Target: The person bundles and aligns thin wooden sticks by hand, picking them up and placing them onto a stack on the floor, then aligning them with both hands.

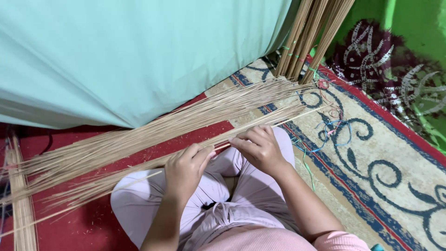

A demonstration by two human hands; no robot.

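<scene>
Thin tan sticks [153,132] lie in a long loose pile across the person's lap and over the red floor mat [88,227], from the near left to the far right. The person sits on the floor in pale purple trousers [251,186].

Both hands are closed in a pinch on one stick [223,145] that sits at the near edge of the pile. The left hand [186,168] curls its fingers around it, thumb on top. The right hand [259,148] holds it just beside the left hand, with fingertips pressed together over it. The two hands are very close but not touching.

To do this well, I think the person should hold the stick lightly and keep it flat, because such a thin stick could snap. It also helps to keep it apart from the others, so that only one comes along.

More sticks stand in tied bundles [311,37] at the far right, leaning on a green wall [409,28]. Bits of coloured string [332,128] lie on the patterned rug [395,153] near the pile. A big pale green cloth [139,56] hangs at the far left.

Some parts are hard to see. The fingers hide the spot where the stick is held, so I cannot tell if it is whole or split. The left ends of the sticks run out of the picture. What the cloth covers is hidden.
</scene>
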